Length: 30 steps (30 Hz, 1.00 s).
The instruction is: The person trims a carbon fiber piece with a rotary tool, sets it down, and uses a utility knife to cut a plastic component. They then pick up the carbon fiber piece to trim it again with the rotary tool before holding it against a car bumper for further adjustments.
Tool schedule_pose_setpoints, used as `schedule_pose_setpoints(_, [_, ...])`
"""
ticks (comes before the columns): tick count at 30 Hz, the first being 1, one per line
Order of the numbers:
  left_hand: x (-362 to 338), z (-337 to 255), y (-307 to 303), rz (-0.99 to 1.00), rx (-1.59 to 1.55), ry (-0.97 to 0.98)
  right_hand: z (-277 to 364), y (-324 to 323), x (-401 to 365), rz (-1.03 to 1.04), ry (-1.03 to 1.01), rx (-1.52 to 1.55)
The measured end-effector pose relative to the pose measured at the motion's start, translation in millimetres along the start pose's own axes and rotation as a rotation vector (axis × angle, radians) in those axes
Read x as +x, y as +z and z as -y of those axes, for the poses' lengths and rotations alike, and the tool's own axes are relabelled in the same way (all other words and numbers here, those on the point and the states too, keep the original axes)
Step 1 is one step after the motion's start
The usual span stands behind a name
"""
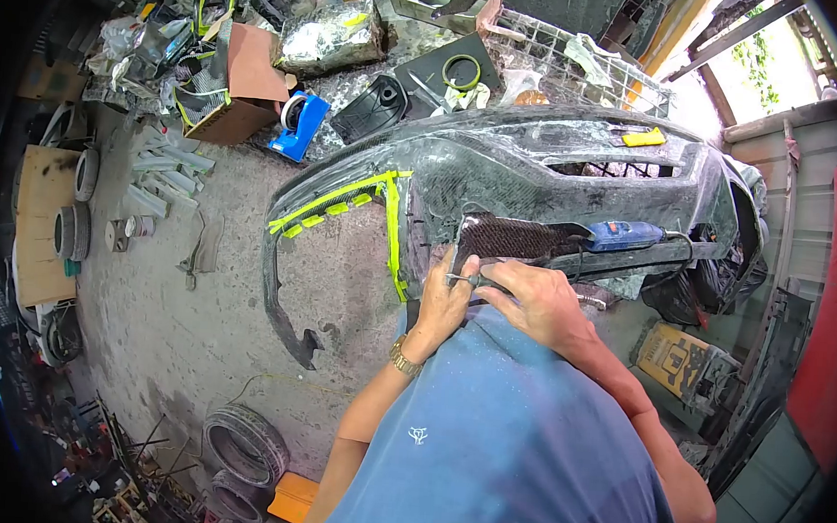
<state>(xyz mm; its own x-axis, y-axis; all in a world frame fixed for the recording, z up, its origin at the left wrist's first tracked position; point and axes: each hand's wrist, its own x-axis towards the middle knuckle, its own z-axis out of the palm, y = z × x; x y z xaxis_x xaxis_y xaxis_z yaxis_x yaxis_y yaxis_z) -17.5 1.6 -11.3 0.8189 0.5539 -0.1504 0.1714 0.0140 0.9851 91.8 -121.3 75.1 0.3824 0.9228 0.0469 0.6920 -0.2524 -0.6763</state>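
Observation:
My left hand (443,299) is closed at the lower left corner of a dark woven carbon-fibre piece (520,239). A small grey metal piece (461,279), its kind too small to tell, shows between its thumb and fingers. My right hand (534,295) comes in from the right, its fingers pinched at the other end of that metal piece. Both hands are close to my body, in front of a large carbon-fibre car body panel (472,164). A blue corded power tool (623,236) rests on the panel, right of the carbon-fibre piece.
Yellow-green tape (394,226) edges an opening in the panel. Behind stand a blue tape dispenser (299,127), a cardboard box (218,120) and a tape roll (461,71). A yellow cloth (645,137) lies on the panel. Tyres (246,443) and a yellow box (673,361) are on the floor.

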Motion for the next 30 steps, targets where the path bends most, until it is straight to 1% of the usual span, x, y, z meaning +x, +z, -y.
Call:
schedule_pose_setpoints(1, [0,-2,-2,-0.001,0.001,-0.001,0,1,0,0.006,-0.003,-0.014])
schedule_pose_setpoints(3, [0,-6,-5,0.073,0.055,-0.144,-1,4,-2,0.024,-0.023,-0.023])
schedule_pose_setpoints(5, [-1,-4,-3,0.061,0.022,-0.111,0,4,-2,0.041,-0.040,-0.038])
schedule_pose_setpoints(6, [-1,-3,-3,0.046,-0.008,-0.079,2,2,0,0.013,-0.028,-0.020])
schedule_pose_setpoints(7, [-2,0,-3,0.044,-0.008,-0.081,4,1,1,-0.014,-0.016,0.000])
schedule_pose_setpoints(9, [-1,3,-1,0.008,0.038,-0.034,4,2,0,0.005,-0.010,-0.009])
schedule_pose_setpoints(12, [-1,-3,-3,0.046,0.033,-0.074,4,1,0,0.014,-0.005,-0.012])
schedule_pose_setpoints(14, [-1,-2,-3,0.045,0.040,-0.086,4,2,0,0.008,-0.009,-0.004])
schedule_pose_setpoints(17, [-2,-1,-4,0.028,0.068,-0.097,3,3,-2,0.054,-0.021,-0.011])
schedule_pose_setpoints(19, [-1,-2,-3,0.014,0.086,-0.093,3,1,-2,-0.012,-0.015,0.001])
schedule_pose_setpoints(20, [-1,-6,-4,0.023,0.074,-0.082,3,1,-2,-0.010,-0.018,0.002])
schedule_pose_setpoints(22, [-1,-10,-6,0.033,0.062,-0.068,1,1,-2,-0.151,-0.015,0.022])
schedule_pose_setpoints(23, [-1,-11,-6,0.053,0.075,-0.099,0,1,-3,-0.153,-0.014,0.020])
schedule_pose_setpoints(25, [-1,-3,-6,0.074,0.091,-0.129,-2,1,-4,-0.085,-0.022,-0.025])
schedule_pose_setpoints(27, [-2,15,-3,0.010,0.168,-0.081,-2,1,-5,-0.050,-0.017,-0.045])
schedule_pose_setpoints(28, [-3,18,-1,0.013,0.168,-0.081,-1,1,-5,-0.014,-0.012,-0.068])
schedule_pose_setpoints(30, [-3,18,1,-0.028,0.108,-0.015,1,-1,-3,0.000,0.004,-0.062])
